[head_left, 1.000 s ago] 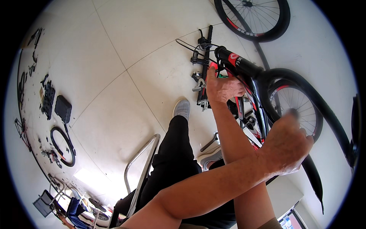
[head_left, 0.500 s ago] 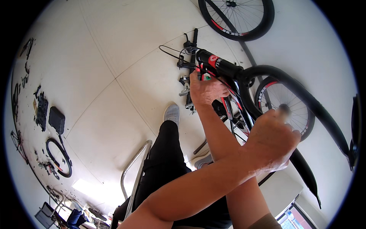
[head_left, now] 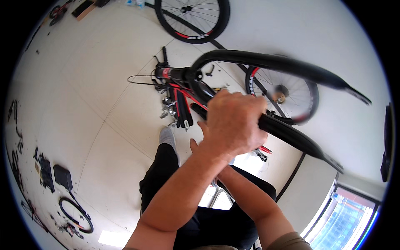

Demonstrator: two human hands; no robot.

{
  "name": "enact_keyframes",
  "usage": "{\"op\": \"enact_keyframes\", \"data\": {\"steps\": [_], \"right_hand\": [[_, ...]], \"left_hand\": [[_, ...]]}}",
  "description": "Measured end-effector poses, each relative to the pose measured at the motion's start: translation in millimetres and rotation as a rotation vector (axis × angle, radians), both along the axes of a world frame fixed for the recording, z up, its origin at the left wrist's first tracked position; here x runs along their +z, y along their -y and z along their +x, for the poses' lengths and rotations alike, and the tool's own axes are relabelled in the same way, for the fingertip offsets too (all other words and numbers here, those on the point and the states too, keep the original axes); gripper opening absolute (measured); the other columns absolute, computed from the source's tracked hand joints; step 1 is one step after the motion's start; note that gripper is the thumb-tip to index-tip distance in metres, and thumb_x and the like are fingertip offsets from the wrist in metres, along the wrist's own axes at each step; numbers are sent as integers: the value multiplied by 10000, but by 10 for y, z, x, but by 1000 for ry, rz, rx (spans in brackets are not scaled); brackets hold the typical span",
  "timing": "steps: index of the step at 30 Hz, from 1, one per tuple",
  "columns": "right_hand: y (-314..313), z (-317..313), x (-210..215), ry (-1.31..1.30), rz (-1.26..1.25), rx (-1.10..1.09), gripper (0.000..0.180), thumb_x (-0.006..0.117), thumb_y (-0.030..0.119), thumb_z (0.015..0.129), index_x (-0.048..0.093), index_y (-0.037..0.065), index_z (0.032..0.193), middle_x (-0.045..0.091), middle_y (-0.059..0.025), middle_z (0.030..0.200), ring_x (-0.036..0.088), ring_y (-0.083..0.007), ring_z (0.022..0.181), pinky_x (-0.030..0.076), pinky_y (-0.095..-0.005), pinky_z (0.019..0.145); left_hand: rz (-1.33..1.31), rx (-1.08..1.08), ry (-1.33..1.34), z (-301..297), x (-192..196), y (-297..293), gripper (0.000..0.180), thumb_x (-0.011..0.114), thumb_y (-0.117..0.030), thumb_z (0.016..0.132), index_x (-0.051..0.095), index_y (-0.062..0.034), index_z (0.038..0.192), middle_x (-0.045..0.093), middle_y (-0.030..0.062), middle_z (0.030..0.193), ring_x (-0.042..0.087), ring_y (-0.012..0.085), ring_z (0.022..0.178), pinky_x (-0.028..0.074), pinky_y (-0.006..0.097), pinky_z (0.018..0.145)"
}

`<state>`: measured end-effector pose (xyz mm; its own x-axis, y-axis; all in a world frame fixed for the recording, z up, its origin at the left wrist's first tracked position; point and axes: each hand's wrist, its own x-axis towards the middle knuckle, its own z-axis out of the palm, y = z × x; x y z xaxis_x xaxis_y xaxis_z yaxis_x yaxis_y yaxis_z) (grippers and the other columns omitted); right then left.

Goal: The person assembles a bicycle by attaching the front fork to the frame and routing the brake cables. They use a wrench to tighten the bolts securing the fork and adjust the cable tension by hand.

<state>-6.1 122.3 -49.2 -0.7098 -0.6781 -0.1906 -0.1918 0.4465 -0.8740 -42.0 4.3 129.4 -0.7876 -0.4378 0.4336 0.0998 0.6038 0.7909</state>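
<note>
My left hand [head_left: 237, 123] is wrapped round one leg of a black bicycle fork [head_left: 287, 64]. The fork's two curved legs reach toward the right, and its crown meets the head tube [head_left: 177, 74] of a black and red bicycle frame [head_left: 177, 106]. My right hand [head_left: 203, 131] is lower, crossed beneath my left forearm. Its visible fingers are stretched apart and touch nothing that I can see; the rest is hidden behind my left wrist. Handlebars [head_left: 164, 58] with a looping cable lie past the head tube.
A wheel [head_left: 225, 18] leans at the top; a second wheel [head_left: 313, 93] with a sprocket hub stands behind the fork by the white wall. Across the floor at left are a black box [head_left: 62, 177], a tool case [head_left: 46, 173], a tyre [head_left: 75, 212] and scattered parts.
My right hand has left the frame near the head tube and drawn back toward my body. The fork and bicycle have shifted left in view; my left hand stays at the fork leg.
</note>
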Motion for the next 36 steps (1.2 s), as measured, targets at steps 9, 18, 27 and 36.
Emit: {"op": "enact_keyframes", "data": {"steps": [9, 18, 27, 36], "right_hand": [[-1344, 342, 668, 439, 160, -453, 457, 600, 172, 845, 560, -88, 1219, 671, -233, 1093, 642, -321, 1072, 473, -349, 969], [-1615, 662, 1075, 781, -201, -563, 462, 605, 110, 816, 576, -103, 1225, 685, -187, 997, 665, -220, 898, 512, -325, 841], [-2260, 1093, 1918, 1204, -653, -755, 306, 614, 106, 901, 544, -23, 1170, 650, -146, 1015, 655, -254, 943, 518, -379, 869], [-2529, 1317, 2210, 1310, -777, -846, 257, 553, 72, 898, 542, -12, 1140, 622, -123, 978, 626, -240, 914, 505, -404, 890]], "left_hand": [[15, 16, 70, 62, -127, 106, 264, 700, -66, 756, 469, -42, 630, 438, 64, 511, 402, 180, 469, 355, 308, 481], [147, -260, 345, 87, 121, 336, 372, 734, -129, 830, 451, -78, 593, 414, -61, 592, 369, 68, 578, 308, 274, 546], [170, -373, 646, 121, 429, 501, 332, 730, -147, 836, 467, -103, 637, 440, -46, 629, 380, 73, 603, 309, 264, 560], [-98, 50, 145, 92, 625, 8, 472, 753, -175, 831, 512, -17, 1205, 566, 13, 856, 527, 113, 788, 448, 280, 748]]}}
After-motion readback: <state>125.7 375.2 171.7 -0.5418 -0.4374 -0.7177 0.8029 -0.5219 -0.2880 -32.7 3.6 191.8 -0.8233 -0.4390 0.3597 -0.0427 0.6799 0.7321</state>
